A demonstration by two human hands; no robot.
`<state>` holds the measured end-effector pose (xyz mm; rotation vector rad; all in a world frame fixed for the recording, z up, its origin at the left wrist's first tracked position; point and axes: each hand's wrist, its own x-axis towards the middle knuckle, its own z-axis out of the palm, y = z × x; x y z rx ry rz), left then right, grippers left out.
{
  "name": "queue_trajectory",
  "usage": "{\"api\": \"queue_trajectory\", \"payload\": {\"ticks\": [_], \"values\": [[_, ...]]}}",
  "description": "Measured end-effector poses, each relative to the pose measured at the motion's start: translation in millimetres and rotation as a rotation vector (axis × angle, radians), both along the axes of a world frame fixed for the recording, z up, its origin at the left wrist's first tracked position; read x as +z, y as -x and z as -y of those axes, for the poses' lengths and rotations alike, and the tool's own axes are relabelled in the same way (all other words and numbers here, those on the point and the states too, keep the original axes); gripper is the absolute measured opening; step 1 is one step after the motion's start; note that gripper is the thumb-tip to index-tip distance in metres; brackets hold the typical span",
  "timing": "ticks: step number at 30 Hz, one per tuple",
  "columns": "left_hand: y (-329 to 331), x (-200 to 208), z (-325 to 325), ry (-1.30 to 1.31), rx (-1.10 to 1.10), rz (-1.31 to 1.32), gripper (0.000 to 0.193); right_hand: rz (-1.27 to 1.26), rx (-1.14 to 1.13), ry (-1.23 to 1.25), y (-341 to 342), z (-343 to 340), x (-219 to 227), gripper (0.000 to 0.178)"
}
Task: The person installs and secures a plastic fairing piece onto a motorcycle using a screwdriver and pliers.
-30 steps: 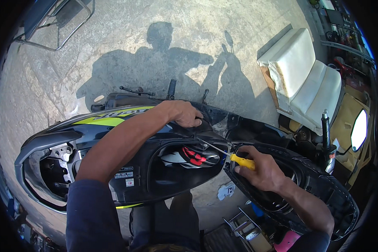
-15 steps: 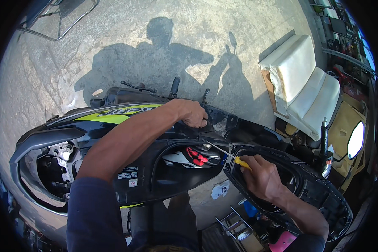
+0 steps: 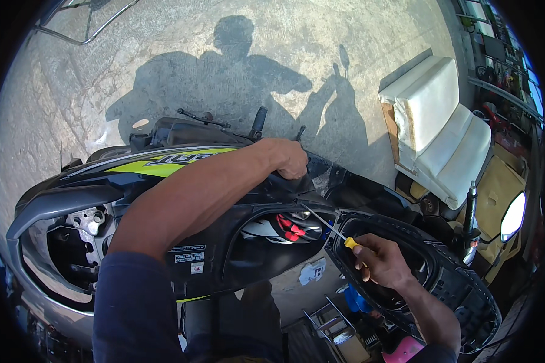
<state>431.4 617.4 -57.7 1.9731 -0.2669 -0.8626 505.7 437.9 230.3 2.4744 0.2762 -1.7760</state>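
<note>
A scooter with dark body panels (image 3: 133, 195) and a lime-green stripe lies across the view. Its seat (image 3: 466, 308) is tipped to the right, underside showing. My left hand (image 3: 292, 160) reaches over the scooter and grips the edge of a dark side panel (image 3: 293, 184); the fingertips are partly hidden. A screwdriver (image 3: 350, 242) with a yellow handle is held in my right hand (image 3: 384, 263) above the seat's underside. Its thin shaft points up and left, the tip at the panel seam near the storage opening. Inside that storage compartment (image 3: 239, 257) sits a red, white and black item (image 3: 284, 230).
A worn white padded bench (image 3: 427, 112) stands on the concrete floor (image 3: 181, 30) at the far right. The scooter's mirror (image 3: 512, 216) and handlebar grip (image 3: 470, 209) rise at the right. Near the lower edge are a metal-framed rack (image 3: 330, 323) and a pink rounded object (image 3: 401, 351).
My left hand has shifted slightly right, and more of the dark panel edge shows beneath it. My right hand and the screwdriver have moved a little down and right, partly with the tilting view.
</note>
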Motion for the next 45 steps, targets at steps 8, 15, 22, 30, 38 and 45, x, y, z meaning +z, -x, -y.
{"api": "queue_trajectory", "payload": {"ticks": [8,15,22,30,38,45], "values": [[-1,1,-1,0.003,0.029,-0.056,0.039,0.139,0.609,-0.389,1,5,4,0.035],[-3,23,-6,0.002,-0.047,-0.241,0.08,-0.011,-0.038,0.036,1,16,0,0.034],[-3,24,-9,0.042,-0.051,-0.264,0.08,0.161,0.531,-0.299,3,9,-3,0.033],[-4,25,-7,0.038,-0.054,-0.244,0.062,-0.07,-0.302,0.11,-6,-7,-10,0.035],[-6,19,-5,0.039,-0.057,-0.208,0.06,0.169,0.544,-0.174,-1,8,-8,0.016],[-6,6,13,0.401,-0.062,0.058,0.048,0.481,1.049,-0.474,23,16,-2,0.026]]}}
